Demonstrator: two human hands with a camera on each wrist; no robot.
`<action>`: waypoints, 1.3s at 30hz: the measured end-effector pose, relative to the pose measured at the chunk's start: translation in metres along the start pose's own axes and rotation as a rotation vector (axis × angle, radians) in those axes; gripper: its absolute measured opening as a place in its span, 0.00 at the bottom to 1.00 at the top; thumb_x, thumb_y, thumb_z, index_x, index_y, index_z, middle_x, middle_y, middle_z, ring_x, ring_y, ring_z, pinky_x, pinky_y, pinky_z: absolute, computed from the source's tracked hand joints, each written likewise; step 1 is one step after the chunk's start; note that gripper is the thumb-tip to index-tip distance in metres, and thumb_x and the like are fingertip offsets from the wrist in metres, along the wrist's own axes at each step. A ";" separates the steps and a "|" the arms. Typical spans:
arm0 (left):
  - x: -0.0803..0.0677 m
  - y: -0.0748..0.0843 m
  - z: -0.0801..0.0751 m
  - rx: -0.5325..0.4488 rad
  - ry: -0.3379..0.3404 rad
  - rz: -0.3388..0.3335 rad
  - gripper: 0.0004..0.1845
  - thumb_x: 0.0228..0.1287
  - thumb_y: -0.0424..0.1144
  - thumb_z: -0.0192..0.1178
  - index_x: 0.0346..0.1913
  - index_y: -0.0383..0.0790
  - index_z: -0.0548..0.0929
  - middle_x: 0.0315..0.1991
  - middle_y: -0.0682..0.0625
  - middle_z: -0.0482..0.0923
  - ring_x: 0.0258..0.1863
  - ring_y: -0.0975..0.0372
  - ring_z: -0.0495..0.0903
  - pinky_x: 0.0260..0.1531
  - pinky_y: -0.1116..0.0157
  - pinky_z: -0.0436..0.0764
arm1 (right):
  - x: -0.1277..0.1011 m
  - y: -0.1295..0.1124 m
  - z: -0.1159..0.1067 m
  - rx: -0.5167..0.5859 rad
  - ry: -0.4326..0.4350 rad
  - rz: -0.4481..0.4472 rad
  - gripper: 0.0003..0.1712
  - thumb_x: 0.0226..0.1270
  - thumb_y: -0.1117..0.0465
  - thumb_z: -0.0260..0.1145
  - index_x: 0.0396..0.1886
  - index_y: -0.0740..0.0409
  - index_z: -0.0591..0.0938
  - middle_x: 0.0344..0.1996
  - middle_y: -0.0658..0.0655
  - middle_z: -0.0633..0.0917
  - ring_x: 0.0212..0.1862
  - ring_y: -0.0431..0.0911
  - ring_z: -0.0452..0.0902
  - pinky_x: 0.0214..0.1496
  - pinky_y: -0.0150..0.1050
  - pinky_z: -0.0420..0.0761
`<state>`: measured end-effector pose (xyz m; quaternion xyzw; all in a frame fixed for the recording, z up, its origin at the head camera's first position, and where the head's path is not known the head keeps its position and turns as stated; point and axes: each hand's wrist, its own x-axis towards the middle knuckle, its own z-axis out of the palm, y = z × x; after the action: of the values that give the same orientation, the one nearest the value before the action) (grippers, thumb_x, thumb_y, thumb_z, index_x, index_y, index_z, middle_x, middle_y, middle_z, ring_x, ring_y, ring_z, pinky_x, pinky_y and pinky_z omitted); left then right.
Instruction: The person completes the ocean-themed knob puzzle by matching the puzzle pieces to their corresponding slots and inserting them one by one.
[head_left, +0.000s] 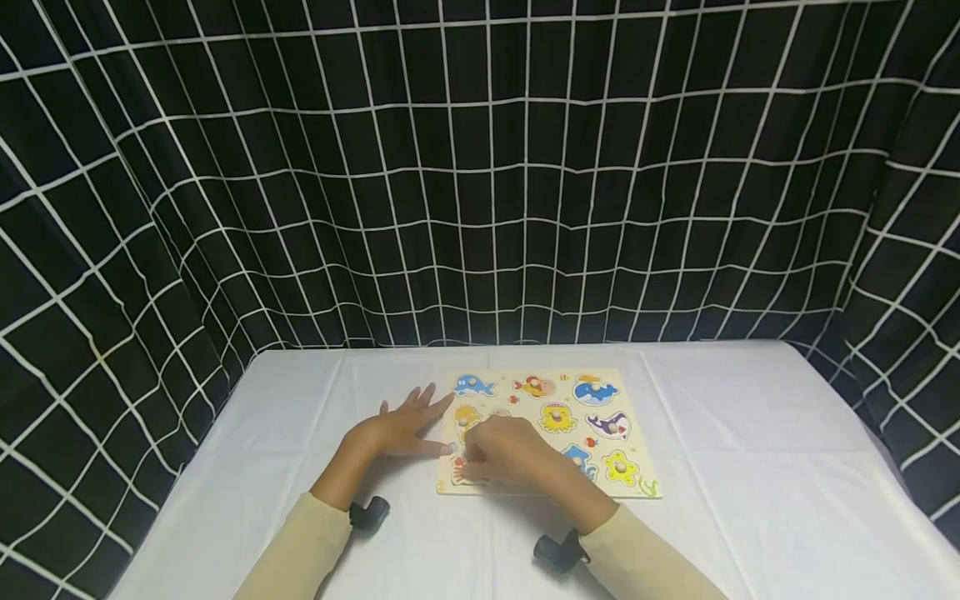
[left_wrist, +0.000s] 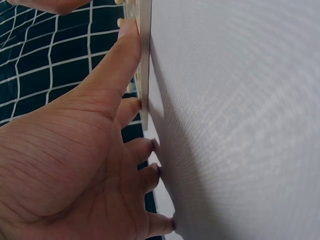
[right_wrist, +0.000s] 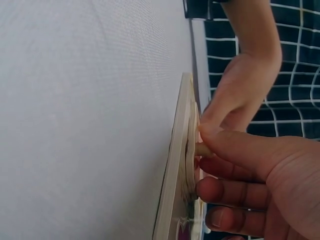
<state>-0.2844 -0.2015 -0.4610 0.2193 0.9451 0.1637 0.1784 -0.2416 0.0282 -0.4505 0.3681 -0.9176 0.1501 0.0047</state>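
Note:
A wooden puzzle board (head_left: pixel 640 435) with sea-animal pieces lies in the middle of the white table (head_left: pixel 750 467). My left hand (head_left: pixel 426 427) lies flat on the table beside the board's left edge, fingers straight and spread. In the left wrist view its thumb (left_wrist: pixel 122 55) presses against the board's edge (left_wrist: pixel 145 55). My right hand (head_left: pixel 476 457) covers the board's near-left corner. In the right wrist view its thumb and fingers pinch the small wooden peg (right_wrist: pixel 202 148) of a puzzle piece (right_wrist: pixel 190 155) at the board (right_wrist: pixel 174 170). The piece's picture is hidden by the hand.
Other pieces sit in the board: a blue whale (head_left: pixel 474 385), an orange fish (head_left: pixel 534 386), a yellow octopus (head_left: pixel 557 417), a yellow starfish (head_left: pixel 620 467). Black cloth with a white grid (head_left: pixel 480 208) walls the table at the back and both sides.

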 end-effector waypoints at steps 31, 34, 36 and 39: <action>0.002 -0.002 0.001 0.011 -0.002 0.004 0.49 0.66 0.66 0.60 0.83 0.55 0.51 0.82 0.39 0.38 0.81 0.43 0.36 0.68 0.27 0.40 | -0.001 -0.010 0.003 0.018 -0.005 0.009 0.19 0.65 0.51 0.73 0.20 0.46 0.74 0.17 0.43 0.73 0.21 0.38 0.67 0.24 0.33 0.69; 0.002 -0.004 -0.002 0.010 -0.004 0.007 0.49 0.66 0.66 0.60 0.83 0.54 0.51 0.82 0.38 0.38 0.81 0.42 0.36 0.68 0.27 0.40 | 0.002 -0.010 0.003 0.016 -0.010 0.012 0.19 0.66 0.50 0.72 0.20 0.46 0.75 0.18 0.43 0.73 0.22 0.38 0.67 0.25 0.33 0.70; 0.003 -0.006 -0.003 0.001 -0.007 0.007 0.49 0.66 0.66 0.60 0.82 0.53 0.51 0.82 0.38 0.38 0.81 0.42 0.36 0.68 0.27 0.39 | 0.003 -0.009 0.002 0.019 -0.021 0.012 0.17 0.67 0.50 0.71 0.22 0.46 0.76 0.18 0.42 0.74 0.22 0.38 0.69 0.28 0.34 0.72; 0.003 -0.013 -0.002 -0.020 -0.003 0.007 0.49 0.66 0.68 0.59 0.82 0.53 0.53 0.82 0.40 0.39 0.81 0.44 0.35 0.69 0.28 0.38 | 0.003 -0.007 -0.004 0.057 -0.055 0.031 0.09 0.69 0.51 0.69 0.29 0.46 0.83 0.22 0.41 0.79 0.27 0.38 0.74 0.35 0.36 0.77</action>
<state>-0.2919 -0.2116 -0.4651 0.2208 0.9425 0.1735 0.1813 -0.2399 0.0227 -0.4447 0.3576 -0.9183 0.1663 -0.0332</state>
